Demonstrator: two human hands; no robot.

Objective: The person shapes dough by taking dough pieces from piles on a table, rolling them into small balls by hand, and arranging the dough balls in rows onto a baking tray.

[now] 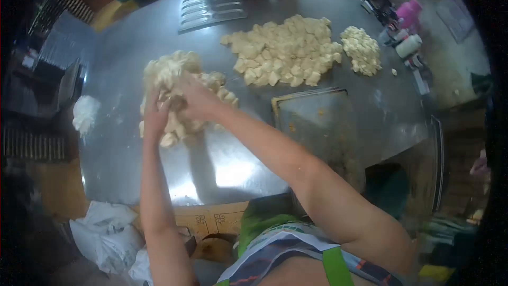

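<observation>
Both hands [157,115] [197,98] on dough [172,66], print [286,228] illeg.

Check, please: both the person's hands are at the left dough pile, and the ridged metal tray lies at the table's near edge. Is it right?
Not quite: in the head view, the ridged metal tray lies at the far edge of the table. The left hand and right hand are at the left dough pile.

Light [233,172] glares off a broad metal table [119,153], with what seems pale floor [439,69] at right.
</observation>
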